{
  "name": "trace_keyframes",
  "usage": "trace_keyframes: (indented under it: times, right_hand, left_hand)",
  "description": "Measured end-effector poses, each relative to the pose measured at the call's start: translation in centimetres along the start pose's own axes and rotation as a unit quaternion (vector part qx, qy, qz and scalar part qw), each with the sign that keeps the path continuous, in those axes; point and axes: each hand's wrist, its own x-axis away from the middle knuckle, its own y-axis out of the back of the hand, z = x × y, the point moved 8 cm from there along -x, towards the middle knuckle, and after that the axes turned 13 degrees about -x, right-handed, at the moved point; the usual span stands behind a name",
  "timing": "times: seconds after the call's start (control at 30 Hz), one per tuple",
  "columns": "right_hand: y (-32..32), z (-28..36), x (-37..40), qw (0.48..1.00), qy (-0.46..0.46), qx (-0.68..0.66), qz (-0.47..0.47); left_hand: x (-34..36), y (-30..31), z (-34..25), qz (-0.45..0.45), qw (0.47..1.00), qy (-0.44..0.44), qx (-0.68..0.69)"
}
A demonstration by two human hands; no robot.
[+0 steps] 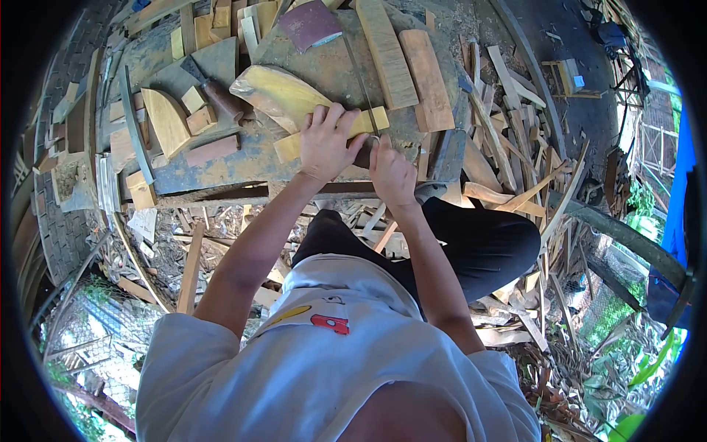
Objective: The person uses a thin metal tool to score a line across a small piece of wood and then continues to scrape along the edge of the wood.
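Observation:
My left hand [329,142] is closed over a narrow yellow wooden strip [378,118], pressing it on the workbench [243,168]. My right hand [392,173] grips a tool with a long, thin, dark blade [359,70]. The blade points away from me and crosses the strip near its right end; whether it has teeth is too fine to tell. Just beyond my left hand lies a curved yellow wood piece [283,92]. A dark reddish-brown sheet, perhaps sandpaper [309,26], is at the far side of the bench.
Two thick boards [388,59] lie right of the blade. On the left are a chisel-like tool [213,92], a curved wooden wedge [166,121] and small blocks. Offcuts [508,125] pile up at the right, and scraps [199,258] cover the ground.

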Motion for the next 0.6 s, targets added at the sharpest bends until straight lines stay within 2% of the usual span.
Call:
trace_keyframes:
  times: [0.03, 0.1, 0.23, 0.3, 0.33, 0.37, 0.43, 0.57, 0.6]
  right_hand:
    - [0.5, 0.1, 0.2, 1.0, 0.001, 0.0, 0.001]
    - [0.9, -0.6, 1.8, 0.991, -0.077, -0.039, 0.102]
    - [2.4, -1.0, 5.0, 0.975, -0.129, -0.03, 0.18]
    - [2.9, -0.5, 4.2, 0.985, -0.096, -0.03, 0.14]
    - [3.1, 0.2, 3.3, 0.997, -0.028, 0.006, 0.071]
    - [2.0, -0.1, 2.4, 0.997, -0.027, 0.007, 0.07]
    - [1.9, 1.2, 0.8, 0.994, 0.06, 0.08, -0.042]
    - [2.6, 0.8, 2.5, 0.998, 0.035, 0.047, -0.001]
    - [2.8, -0.1, 3.7, 0.997, -0.036, 0.008, 0.075]
  left_hand:
    - [0.0, 0.0, 0.0, 0.0, 1.0, 0.001, 0.0]
    - [0.0, 0.0, 0.0, 0.003, 1.0, -0.005, -0.003]
    - [0.2, -0.1, 0.0, 0.003, 1.0, 0.0, 0.002]
    - [0.1, -0.1, -0.1, 0.004, 1.0, -0.01, -0.007]
    - [0.0, -0.1, -0.2, 0.002, 1.0, -0.01, -0.006]
    - [0.0, -0.1, -0.2, -0.001, 1.0, -0.01, -0.005]
    - [0.1, 0.1, 0.0, -0.004, 1.0, -0.008, -0.009]
    - [0.3, 0.1, 0.0, -0.001, 1.0, -0.004, -0.004]
    - [0.2, 0.1, 0.0, -0.002, 1.0, -0.004, -0.003]
